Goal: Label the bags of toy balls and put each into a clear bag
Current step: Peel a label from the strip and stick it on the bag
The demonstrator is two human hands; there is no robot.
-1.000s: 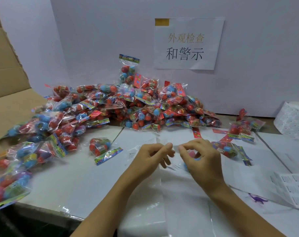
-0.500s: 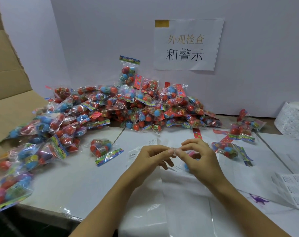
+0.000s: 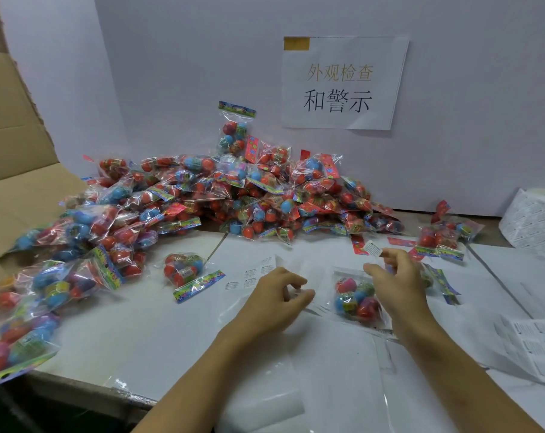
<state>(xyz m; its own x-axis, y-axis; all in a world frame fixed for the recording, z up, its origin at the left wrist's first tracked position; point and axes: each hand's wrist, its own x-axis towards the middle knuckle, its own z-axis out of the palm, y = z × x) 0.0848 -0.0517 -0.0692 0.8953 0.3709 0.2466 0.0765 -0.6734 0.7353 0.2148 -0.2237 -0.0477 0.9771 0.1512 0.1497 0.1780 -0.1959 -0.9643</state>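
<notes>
On the near surface, the bag of toy balls (image 3: pixel 357 300) lies between a curled, apparently empty left hand (image 3: pixel 277 303) and the right hand (image 3: pixel 396 276) pinching a small label (image 3: pixel 372 247), best pressed flat onto the bag's smooth film.

white table (image 3: pixel 146 332), toy-ball bags (image 3: pixel 233 198), label sheets (image 3: pixel 533 348)

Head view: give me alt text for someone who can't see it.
The right hand pinches a small label above a bag of toy balls on the table. The left hand hovers beside it, fingers curled. A heap of bags lies behind.
</notes>
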